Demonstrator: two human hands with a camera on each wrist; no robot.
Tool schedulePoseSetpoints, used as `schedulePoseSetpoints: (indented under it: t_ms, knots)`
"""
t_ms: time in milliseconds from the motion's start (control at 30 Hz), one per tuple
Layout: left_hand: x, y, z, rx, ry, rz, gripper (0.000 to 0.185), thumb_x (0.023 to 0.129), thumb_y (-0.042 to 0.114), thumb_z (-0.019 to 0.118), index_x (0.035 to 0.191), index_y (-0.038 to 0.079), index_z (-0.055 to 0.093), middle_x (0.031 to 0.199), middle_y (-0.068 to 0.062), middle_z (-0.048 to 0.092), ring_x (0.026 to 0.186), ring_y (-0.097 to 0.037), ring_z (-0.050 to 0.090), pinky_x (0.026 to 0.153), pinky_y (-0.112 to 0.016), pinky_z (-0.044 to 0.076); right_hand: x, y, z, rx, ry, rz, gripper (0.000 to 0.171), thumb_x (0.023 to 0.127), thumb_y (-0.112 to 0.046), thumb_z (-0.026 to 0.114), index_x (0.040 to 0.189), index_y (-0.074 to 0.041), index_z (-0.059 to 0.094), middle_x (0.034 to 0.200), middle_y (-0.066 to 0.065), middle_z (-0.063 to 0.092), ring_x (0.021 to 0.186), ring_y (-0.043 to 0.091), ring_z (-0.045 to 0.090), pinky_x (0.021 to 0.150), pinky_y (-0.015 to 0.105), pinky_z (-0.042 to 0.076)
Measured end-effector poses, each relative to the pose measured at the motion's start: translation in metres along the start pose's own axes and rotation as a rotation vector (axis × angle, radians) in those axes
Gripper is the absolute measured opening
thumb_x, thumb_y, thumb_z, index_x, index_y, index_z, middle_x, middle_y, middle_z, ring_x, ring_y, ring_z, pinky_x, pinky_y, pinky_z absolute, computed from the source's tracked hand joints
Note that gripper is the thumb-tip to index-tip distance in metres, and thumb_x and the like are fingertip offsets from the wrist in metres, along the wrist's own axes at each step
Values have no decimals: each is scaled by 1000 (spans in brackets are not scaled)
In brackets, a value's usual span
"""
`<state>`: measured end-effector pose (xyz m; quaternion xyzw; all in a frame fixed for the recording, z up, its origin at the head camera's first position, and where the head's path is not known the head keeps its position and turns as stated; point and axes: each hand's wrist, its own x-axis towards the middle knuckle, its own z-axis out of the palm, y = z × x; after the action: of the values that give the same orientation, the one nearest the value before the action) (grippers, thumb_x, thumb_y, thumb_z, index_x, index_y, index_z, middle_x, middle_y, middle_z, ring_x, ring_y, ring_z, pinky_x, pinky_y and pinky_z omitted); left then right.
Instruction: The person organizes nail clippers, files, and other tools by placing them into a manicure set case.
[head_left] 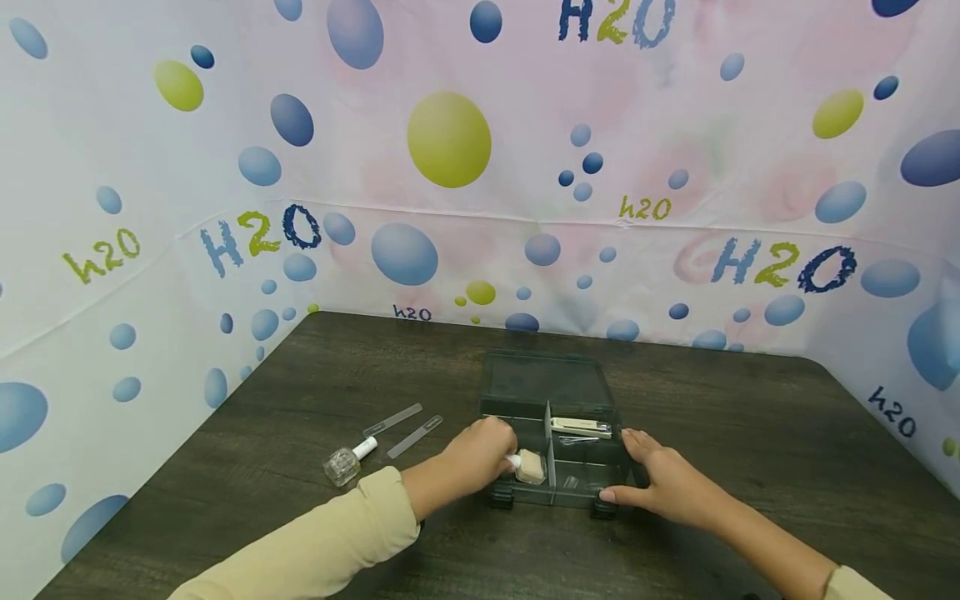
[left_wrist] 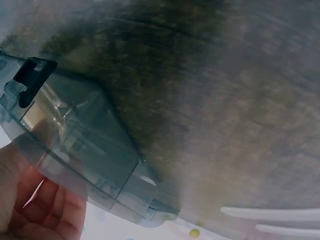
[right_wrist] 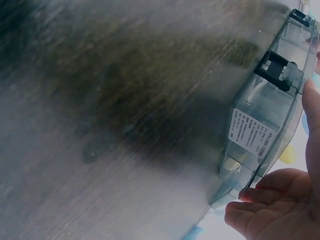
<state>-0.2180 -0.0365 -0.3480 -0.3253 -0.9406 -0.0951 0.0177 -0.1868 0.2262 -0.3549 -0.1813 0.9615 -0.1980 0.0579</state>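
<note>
- A beige nail polish bottle [head_left: 529,467] lies in the left compartment of the clear organizer box [head_left: 581,493], its white cap pointing left into the left hand [head_left: 480,454].
- That hand's fingers curl around the cap end.
- The right hand [head_left: 663,479] rests with relaxed fingers against the box's right front corner.
- Nail clippers [head_left: 581,427] lie in the right compartment.
- On the table [head_left: 750,433], a clear polish bottle [head_left: 347,461] and two glass files [head_left: 405,428] lie well apart on the left.

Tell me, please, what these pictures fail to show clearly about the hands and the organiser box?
- Left hand: head view, its fingertips are hidden inside the box by the hand's own back, so its hold on the beige bottle is unclear.
- Label: right wrist view, print too small.
- Right hand: right wrist view, cut off by the frame edge.
- Small items beneath the nail clipper: too small.
</note>
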Motion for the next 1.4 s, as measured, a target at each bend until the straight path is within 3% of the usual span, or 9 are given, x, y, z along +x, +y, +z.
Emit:
schedulePoseSetpoints:
  t_ms: [200, 333, 433, 667, 800, 967, 1167, 1300, 1400]
  knots:
    - [5, 5, -2, 87, -58, -70, 29, 83, 20, 70, 58, 12, 59, 59, 4, 55, 51, -5, 44, 48, -19, 39, 0, 1, 1, -1, -5, 4, 101, 75, -55, 67, 138, 14, 31, 141, 37, 28, 128, 53, 32, 93, 61, 40]
    - [6, 8, 0, 196, -92, -87, 14, 81, 22, 72, 71, 12, 68, 72, 1, 65, 63, -9, 61, 54, -22, 50, 0, 2, 2, -4, -12, 7, 101, 76, -56, 67, 138, 14, 30, 142, 37, 28, 128, 54, 31, 93, 61, 40]
    - [8, 8, 2, 235, -104, -94, 12, 81, 23, 73, 78, 12, 70, 78, 0, 68, 70, -12, 65, 56, -24, 53, 1, 2, 3, -7, -13, 7, 101, 76, -56, 66, 138, 14, 30, 142, 37, 27, 127, 54, 32, 92, 61, 41]
    - [7, 6, 4, 250, -86, -88, 8, 80, 20, 73, 79, 12, 70, 81, -1, 68, 72, -13, 65, 57, -25, 53, 1, 0, 3, -5, -10, 0, 101, 76, -56, 66, 138, 14, 30, 142, 37, 28, 127, 53, 33, 93, 60, 41]
    - [4, 4, -1, 194, -51, -58, 7, 81, 18, 71, 76, 13, 71, 78, 1, 68, 69, -10, 63, 55, -21, 50, 2, -1, 2, -14, -10, 2, 101, 76, -56, 66, 138, 14, 30, 142, 37, 28, 126, 53, 34, 92, 60, 41]
    - [-5, -4, -10, 80, 36, 7, 7, 82, 15, 70, 86, 9, 72, 84, -1, 67, 76, -11, 63, 61, -18, 51, 3, -1, 1, -22, -17, 9, 100, 76, -56, 66, 139, 13, 29, 142, 37, 27, 126, 55, 32, 92, 62, 40]
    - [-22, -16, -16, -44, 252, 146, 10, 81, 13, 70, 90, 7, 70, 88, -4, 65, 82, -15, 63, 69, -20, 53, 2, -2, 1, -22, -20, 6, 100, 76, -56, 66, 138, 14, 30, 142, 37, 28, 127, 55, 32, 92, 62, 40]
    - [-33, -24, -15, -26, 401, 230, 11, 79, 14, 73, 88, 8, 70, 89, -2, 66, 84, -14, 63, 70, -19, 53, 3, 0, 0, -28, -25, 6, 100, 76, -55, 66, 138, 14, 30, 142, 38, 27, 128, 55, 30, 93, 63, 38]
    - [-41, -30, -15, -11, 471, 220, 13, 77, 16, 75, 88, 10, 71, 91, -1, 67, 84, -13, 64, 69, -19, 54, 3, 1, -1, -26, -31, 8, 100, 76, -55, 67, 138, 14, 30, 142, 37, 28, 128, 55, 28, 94, 64, 37]
